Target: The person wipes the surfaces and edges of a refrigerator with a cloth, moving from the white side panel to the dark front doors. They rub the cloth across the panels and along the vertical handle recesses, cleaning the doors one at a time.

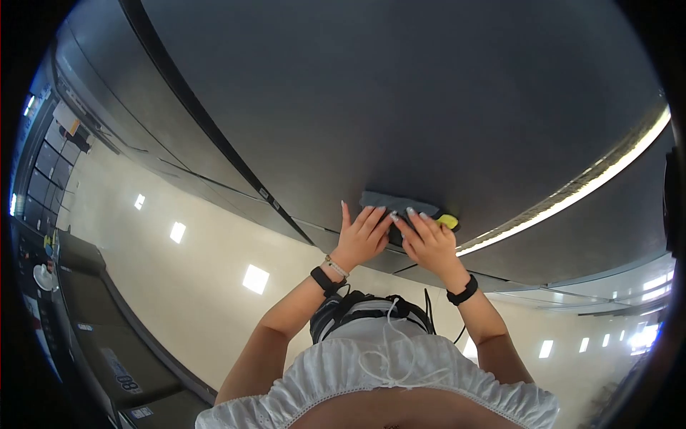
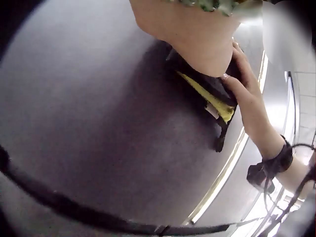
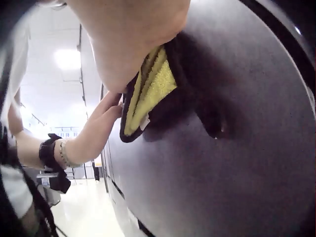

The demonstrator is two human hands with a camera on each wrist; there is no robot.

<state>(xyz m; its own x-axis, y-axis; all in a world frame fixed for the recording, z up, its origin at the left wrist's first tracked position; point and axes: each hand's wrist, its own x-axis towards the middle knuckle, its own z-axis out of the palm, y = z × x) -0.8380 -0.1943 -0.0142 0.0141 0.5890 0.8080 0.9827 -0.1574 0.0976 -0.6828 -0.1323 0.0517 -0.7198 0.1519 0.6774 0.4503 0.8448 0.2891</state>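
A folded cloth (image 1: pixel 396 202), dark grey outside and yellow inside, lies against a broad dark grey surface (image 1: pixel 457 107). My left hand (image 1: pixel 359 239) rests on its near left part, fingers extended and thumb spread out to the side. Close beside it, my right hand (image 1: pixel 431 239) presses on the right part with its fingers stretched forward. In the right wrist view the yellow fuzzy lining (image 3: pixel 158 89) shows between the folds, with a small white tag (image 3: pixel 144 121). The left wrist view shows the yellow fold (image 2: pixel 212 96) under the hands, whose fingertips are hidden there.
A black strip (image 1: pixel 207 136) crosses the dark surface on the left. A bright strip (image 1: pixel 572 196) runs along its right side. Cardboard boxes (image 1: pixel 118 343) stand at the lower left, beyond a pale shiny floor (image 1: pixel 193 268).
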